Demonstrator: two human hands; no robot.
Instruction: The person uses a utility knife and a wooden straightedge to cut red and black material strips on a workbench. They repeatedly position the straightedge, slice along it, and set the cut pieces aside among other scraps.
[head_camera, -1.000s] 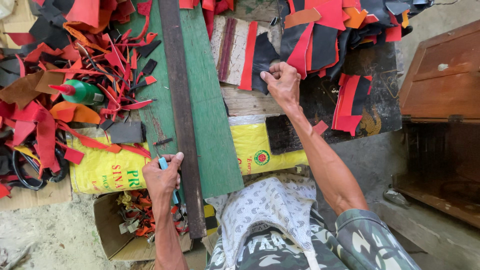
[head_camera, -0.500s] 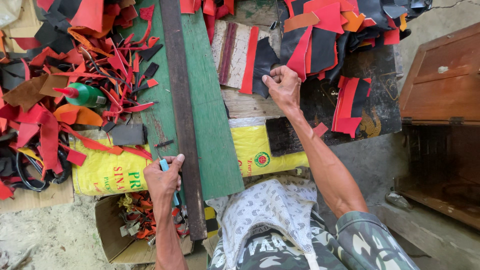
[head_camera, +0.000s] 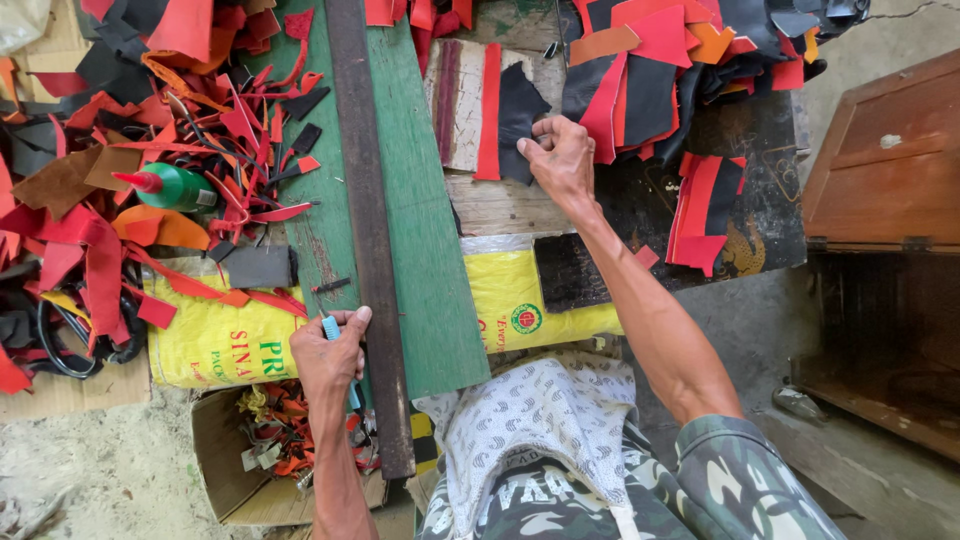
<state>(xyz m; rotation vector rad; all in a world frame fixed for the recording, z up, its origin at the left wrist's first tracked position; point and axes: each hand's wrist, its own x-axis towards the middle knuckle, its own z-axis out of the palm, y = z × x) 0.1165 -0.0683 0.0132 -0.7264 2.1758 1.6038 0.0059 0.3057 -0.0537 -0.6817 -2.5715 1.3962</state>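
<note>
Right hand (head_camera: 562, 158) shifted left, grip pinching black leather piece (head_camera: 518, 112) | left hand (head_camera: 333, 352) grip closed on blue cutter (head_camera: 331, 328) beside metal bar (head_camera: 368, 230)

A yellow printed sack (head_camera: 215, 345) is spread flat on the bench, partly hidden under the green board; red and green lettering is seen on its left part and a small round red and green emblem (head_camera: 527, 318) on its right part. A green plastic bottle (head_camera: 170, 187) with a red pointed cap is laid on its side among the scraps at the left. An open brown cardboard box (head_camera: 225, 470), filled with scraps, is placed below the sack, at the lower left.
</note>
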